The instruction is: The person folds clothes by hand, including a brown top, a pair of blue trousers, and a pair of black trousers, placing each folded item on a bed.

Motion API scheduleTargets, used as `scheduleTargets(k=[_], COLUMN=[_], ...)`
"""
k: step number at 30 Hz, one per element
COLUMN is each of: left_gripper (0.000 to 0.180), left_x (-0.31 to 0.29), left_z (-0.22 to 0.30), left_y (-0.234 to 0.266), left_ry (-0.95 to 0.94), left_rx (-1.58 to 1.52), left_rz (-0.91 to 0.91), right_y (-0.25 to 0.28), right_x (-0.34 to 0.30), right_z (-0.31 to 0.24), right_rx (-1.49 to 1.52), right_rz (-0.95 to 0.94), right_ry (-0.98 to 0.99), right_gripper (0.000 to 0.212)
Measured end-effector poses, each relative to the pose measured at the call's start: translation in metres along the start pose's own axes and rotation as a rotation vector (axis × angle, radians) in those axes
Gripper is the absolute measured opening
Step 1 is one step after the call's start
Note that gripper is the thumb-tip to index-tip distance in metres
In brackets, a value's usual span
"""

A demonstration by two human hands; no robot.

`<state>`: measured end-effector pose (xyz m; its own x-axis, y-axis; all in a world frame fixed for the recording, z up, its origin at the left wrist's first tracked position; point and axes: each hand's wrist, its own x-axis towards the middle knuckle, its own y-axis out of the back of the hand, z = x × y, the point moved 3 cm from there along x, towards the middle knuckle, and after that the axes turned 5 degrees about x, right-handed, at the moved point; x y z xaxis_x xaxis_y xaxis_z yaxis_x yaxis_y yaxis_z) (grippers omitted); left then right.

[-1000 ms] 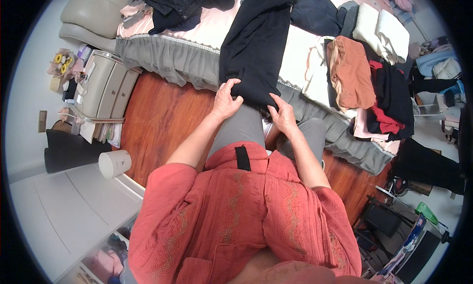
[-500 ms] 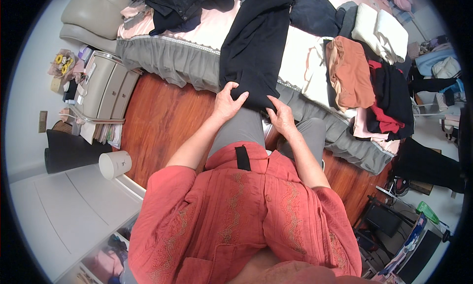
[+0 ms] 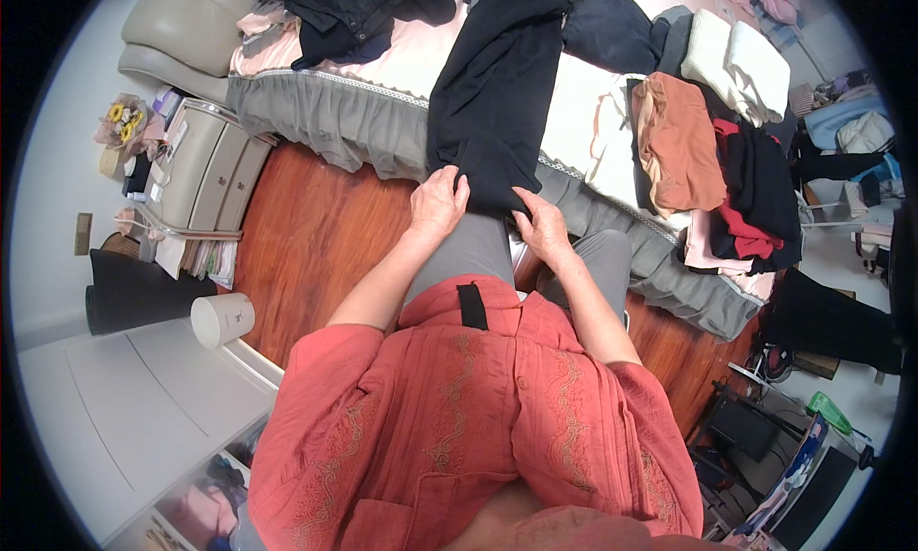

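Observation:
A pair of black trousers [image 3: 492, 101], folded into a long strip, lies across the edge of the bed, with its near end reaching over my knee. At that end's left corner, my left hand [image 3: 439, 205] is closed on the cloth, with its thumb beside the fingers. My right hand [image 3: 542, 226] pinches the right corner, fingers over the top. What the fingertips hold underneath is hidden. Between the hands the near edge runs fairly straight, and the upper part of the trousers rests on the bed, slightly wrinkled.
Dark clothes [image 3: 344, 20] lie heaped at the bed's far left. A folded navy garment [image 3: 609, 25], a rust-brown garment [image 3: 677, 140] and white knitwear [image 3: 736, 63] are piled to the right. A beige cabinet [image 3: 218, 173] and a white bin [image 3: 223, 320] stand at left.
My left hand has shifted slightly left and down, its thumb drawn in from the top of the cloth toward the corner. My right hand has slid slightly left along the edge.

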<state>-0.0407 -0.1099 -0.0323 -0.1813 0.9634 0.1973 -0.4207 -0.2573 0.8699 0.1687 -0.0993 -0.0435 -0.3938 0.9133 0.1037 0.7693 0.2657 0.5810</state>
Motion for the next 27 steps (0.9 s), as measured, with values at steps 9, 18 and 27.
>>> scheduleTargets(k=[9, 18, 27], left_gripper=[0.022, 0.019, 0.029], left_x=[0.011, 0.017, 0.015], left_z=[-0.032, -0.016, -0.022], left_y=[-0.028, -0.020, 0.010], left_ry=[0.168, 0.289, 0.611], left_rx=[-0.541, -1.033, -1.149], left_rz=[-0.036, -0.085, -0.473], right_y=[0.006, 0.012, 0.013], right_x=[0.003, 0.007, 0.007], right_z=[-0.001, 0.027, 0.008], right_rx=[0.040, 0.173, 0.898], right_rz=[0.103, 0.180, 0.160], right_ry=[-0.025, -0.259, -0.362], right_gripper=[0.045, 0.049, 0.046])
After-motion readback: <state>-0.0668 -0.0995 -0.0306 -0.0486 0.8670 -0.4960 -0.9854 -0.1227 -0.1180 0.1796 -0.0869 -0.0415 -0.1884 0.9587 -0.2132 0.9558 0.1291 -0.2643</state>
